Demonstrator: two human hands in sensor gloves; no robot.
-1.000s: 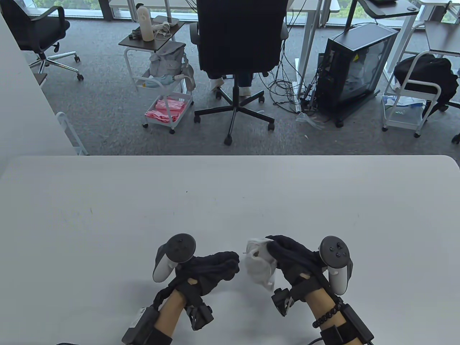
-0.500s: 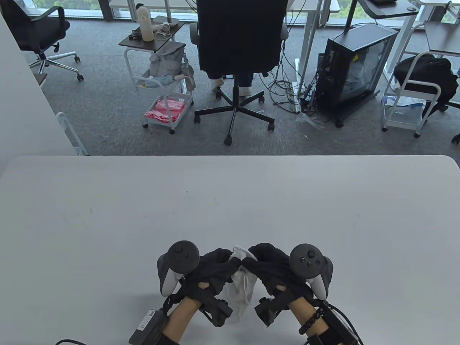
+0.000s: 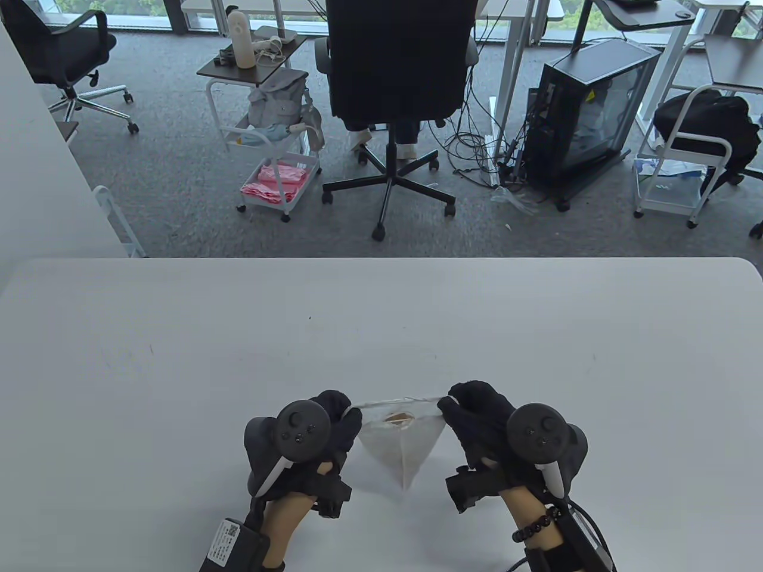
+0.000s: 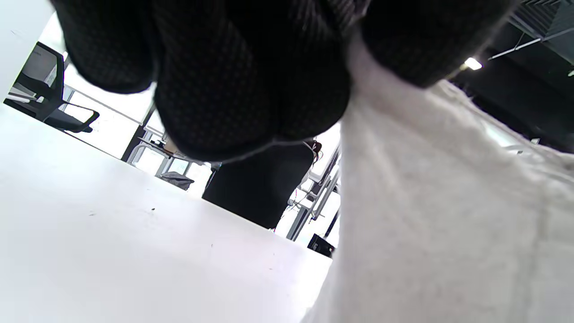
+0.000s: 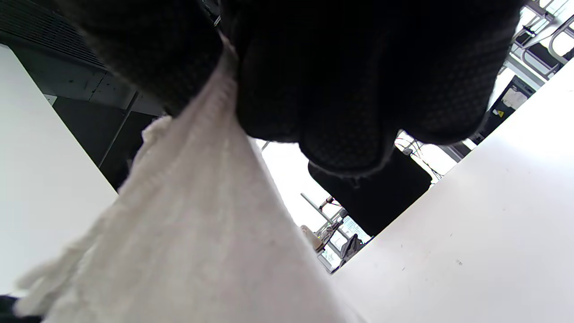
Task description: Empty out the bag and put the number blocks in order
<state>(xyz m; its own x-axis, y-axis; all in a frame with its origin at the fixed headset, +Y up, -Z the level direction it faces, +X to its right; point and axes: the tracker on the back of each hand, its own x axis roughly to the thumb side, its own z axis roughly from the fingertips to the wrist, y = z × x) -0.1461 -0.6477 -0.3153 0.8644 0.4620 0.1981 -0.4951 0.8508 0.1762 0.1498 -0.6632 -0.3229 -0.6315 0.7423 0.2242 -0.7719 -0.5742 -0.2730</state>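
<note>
Left hand (image 3: 322, 444) curled and pinching the left top corner of a small white cloth bag (image 3: 404, 448); right hand (image 3: 486, 426) curled likewise, pinching the right top corner. Bag stretched taut between the two, its mouth pulled into a straight line, body hanging down to a point in a triangle, near the front edge of the white table (image 3: 179, 357). Through the slightly parted mouth, a small brownish shape (image 3: 398, 419) inside; too small to tell whether one block or several, and no numbers legible. No blocks out on the table surface.

In the left wrist view, gloved fingers (image 4: 233, 89) clamped at the top with white fabric (image 4: 448, 215) running out from between them and filling the right half. In the right wrist view, the same: dark fingers (image 5: 350, 80) squeezed on a fold of the white weave (image 5: 202, 233), spreading down to the lower left.

One tracker on each hand: left tracker (image 3: 303, 426), right tracker (image 3: 536, 430). A bead bracelet (image 3: 536, 524) on the right wrist.

Beyond the table's far edge, on grey carpet: two office chairs, one black-backed chair (image 3: 396, 77) in the middle and another chair (image 3: 65, 53) at the far left. One white rolling cart (image 3: 268, 137) with pink items on its bottom shelf and a pale bottle on top. One black computer tower (image 3: 587, 113) with a tangle of cables beside it. One more white cart (image 3: 685, 173) at the right holding a dark bag.
</note>
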